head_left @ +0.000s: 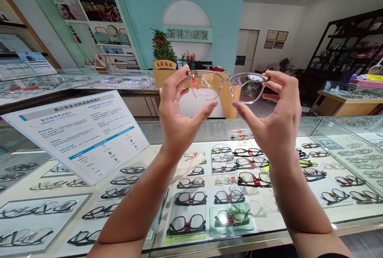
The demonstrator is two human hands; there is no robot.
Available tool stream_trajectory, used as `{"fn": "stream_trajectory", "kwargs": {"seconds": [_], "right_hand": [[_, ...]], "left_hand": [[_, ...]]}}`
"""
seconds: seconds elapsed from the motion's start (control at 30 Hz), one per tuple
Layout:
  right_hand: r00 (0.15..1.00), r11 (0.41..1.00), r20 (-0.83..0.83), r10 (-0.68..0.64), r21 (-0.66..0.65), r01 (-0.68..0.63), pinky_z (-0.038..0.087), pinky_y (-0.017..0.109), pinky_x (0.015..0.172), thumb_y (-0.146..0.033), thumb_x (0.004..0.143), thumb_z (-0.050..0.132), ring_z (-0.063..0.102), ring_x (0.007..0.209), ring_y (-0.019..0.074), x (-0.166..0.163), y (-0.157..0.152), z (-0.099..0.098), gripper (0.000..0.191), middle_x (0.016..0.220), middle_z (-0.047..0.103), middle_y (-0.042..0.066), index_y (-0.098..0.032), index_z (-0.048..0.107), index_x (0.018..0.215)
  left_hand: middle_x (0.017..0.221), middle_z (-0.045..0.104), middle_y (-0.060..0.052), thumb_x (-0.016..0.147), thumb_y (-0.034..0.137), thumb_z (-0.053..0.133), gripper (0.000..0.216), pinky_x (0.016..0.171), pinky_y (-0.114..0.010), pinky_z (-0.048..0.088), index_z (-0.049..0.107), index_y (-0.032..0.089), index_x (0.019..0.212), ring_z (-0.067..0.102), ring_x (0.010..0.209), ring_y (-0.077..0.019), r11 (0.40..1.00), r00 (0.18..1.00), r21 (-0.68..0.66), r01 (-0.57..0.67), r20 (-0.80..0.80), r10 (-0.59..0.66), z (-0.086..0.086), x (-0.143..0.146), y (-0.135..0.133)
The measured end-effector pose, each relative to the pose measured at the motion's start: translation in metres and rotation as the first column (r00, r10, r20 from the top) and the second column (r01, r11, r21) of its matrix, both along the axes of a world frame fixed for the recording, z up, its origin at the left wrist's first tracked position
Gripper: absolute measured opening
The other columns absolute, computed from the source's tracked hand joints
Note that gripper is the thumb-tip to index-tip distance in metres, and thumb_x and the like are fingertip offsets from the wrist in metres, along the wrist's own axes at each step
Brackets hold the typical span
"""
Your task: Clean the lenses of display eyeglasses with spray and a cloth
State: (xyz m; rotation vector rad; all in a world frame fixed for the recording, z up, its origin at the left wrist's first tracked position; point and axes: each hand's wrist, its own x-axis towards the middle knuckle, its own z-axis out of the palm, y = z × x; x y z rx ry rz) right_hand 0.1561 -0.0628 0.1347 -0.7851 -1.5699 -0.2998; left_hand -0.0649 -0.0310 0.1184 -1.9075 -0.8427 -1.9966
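Note:
A pair of clear-framed eyeglasses [226, 80] is held up level above the glass counter, its lenses facing me. A small red tag shows on the left lens, and red marking on the right one. My left hand [182, 108] grips the left end of the frame, fingers at the hinge and thumb below the lens. My right hand [273, 110] has the right end in the same way, its thumb under the right lens. Beneath my hands, rows of eyeglasses [230, 196] lie inside the glass display case.
A printed sign [77, 138] leans on the counter at the left. The glass display case [179, 250] spans the front, and another counter [125, 86] runs behind. Farther back are a wooden desk [160, 80] with a potted plant [163, 46] and a dark shelf [350, 50].

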Motion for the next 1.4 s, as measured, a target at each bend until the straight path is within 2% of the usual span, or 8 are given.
{"fn": "stream_trajectory", "kwargs": {"seconds": [0.3, 0.53, 0.67, 0.77, 0.9, 1.03, 1.27, 1.4], "right_hand": [[0.989, 0.996, 0.114, -0.09, 0.008, 0.09, 0.062, 0.075, 0.108, -0.049, 0.101, 0.073, 0.058, 0.145, 0.0481, -0.008, 0.005, -0.008, 0.084, 0.153, 0.058, 0.019, -0.038, 0.03, 0.173], [0.995, 0.997, 0.098, -0.029, -0.075, 0.036, 0.061, 0.073, 0.11, -0.051, 0.1, 0.076, 0.055, 0.148, 0.0481, -0.01, 0.007, -0.01, 0.087, 0.159, 0.053, 0.02, -0.036, 0.031, 0.173], [0.992, 0.99, 0.027, 0.125, -0.064, -0.123, 0.061, 0.069, 0.11, -0.056, 0.097, 0.079, 0.054, 0.15, 0.0466, -0.008, 0.016, -0.013, 0.09, 0.164, 0.052, 0.018, -0.037, 0.034, 0.172], [0.962, 0.96, -0.017, 0.274, -0.058, -0.274, 0.06, 0.065, 0.113, -0.058, 0.1, 0.076, 0.056, 0.151, 0.0428, -0.005, 0.025, -0.014, 0.08, 0.166, 0.054, 0.015, -0.038, 0.042, 0.17], [0.908, 0.902, -0.104, 0.405, -0.118, -0.416, 0.059, 0.062, 0.115, -0.056, 0.113, 0.052, 0.064, 0.146, 0.0368, -0.002, 0.034, -0.013, 0.051, 0.156, 0.066, 0.01, -0.039, 0.059, 0.161], [0.883, 0.88, -0.178, 0.435, -0.122, -0.458, 0.058, 0.059, 0.115, -0.057, 0.115, 0.047, 0.067, 0.142, 0.0341, -0.002, 0.035, -0.01, 0.046, 0.147, 0.073, 0.01, -0.037, 0.071, 0.149], [0.861, 0.882, -0.264, 0.435, -0.068, -0.467, 0.06, 0.051, 0.11, -0.059, 0.111, 0.059, 0.071, 0.134, 0.0317, -0.003, 0.027, -0.007, 0.04, 0.138, 0.075, 0.009, -0.033, 0.076, 0.137], [0.84, 0.862, -0.279, 0.465, -0.074, -0.502, 0.061, 0.05, 0.105, -0.059, 0.111, 0.06, 0.074, 0.125, 0.0301, -0.003, 0.022, -0.007, 0.039, 0.135, 0.077, 0.009, -0.033, 0.077, 0.134]], "left_hand": [[0.165, 0.057, -0.013, 0.081, 0.069, 0.092, 0.095, 0.115, -0.057, 0.06, 0.046, 0.045, 0.16, 0.061, 0.152, -0.0384, 0.998, 0.997, 0.063, 0.002, 0.074, -0.006, -0.007, 0.001, 0.013], [0.165, 0.058, -0.012, 0.085, 0.067, 0.09, 0.09, 0.118, -0.061, 0.059, 0.046, 0.044, 0.161, 0.056, 0.156, -0.0385, 0.998, 0.996, 0.055, -0.037, 0.084, 0.032, -0.006, 0.005, 0.007], [0.165, 0.058, -0.011, 0.086, 0.069, 0.089, 0.093, 0.115, -0.062, 0.06, 0.044, 0.042, 0.163, 0.057, 0.156, -0.0413, 0.989, 0.994, 0.117, -0.085, 0.077, 0.076, -0.008, 0.003, 0.008], [0.166, 0.057, -0.01, 0.09, 0.071, 0.084, 0.097, 0.114, -0.062, 0.062, 0.037, 0.04, 0.169, 0.053, 0.16, -0.0414, 0.962, 0.978, 0.178, -0.208, 0.066, 0.199, -0.01, 0.001, 0.01], [0.165, 0.059, -0.01, 0.093, 0.07, 0.081, 0.097, 0.114, -0.063, 0.062, 0.034, 0.04, 0.171, 0.05, 0.162, -0.0405, 0.931, 0.959, 0.231, -0.283, 0.076, 0.272, -0.011, 0.0, 0.011], [0.162, 0.061, -0.011, 0.09, 0.071, 0.084, 0.096, 0.112, -0.063, 0.062, 0.038, 0.041, 0.168, 0.054, 0.158, -0.0412, 0.935, 0.964, 0.237, -0.265, 0.1, 0.248, -0.012, 0.001, 0.013], [0.163, 0.058, -0.011, 0.08, 0.078, 0.088, 0.102, 0.113, -0.064, 0.058, 0.04, 0.044, 0.163, 0.056, 0.156, -0.0422, 0.956, 0.988, 0.264, -0.128, 0.122, 0.099, -0.015, 0.0, 0.025], [0.164, 0.056, -0.011, 0.088, 0.083, 0.078, 0.096, 0.112, -0.062, 0.057, 0.037, 0.043, 0.164, 0.055, 0.158, -0.0398, 0.966, 0.994, 0.244, -0.083, 0.084, 0.064, -0.015, -0.003, 0.029]]}}
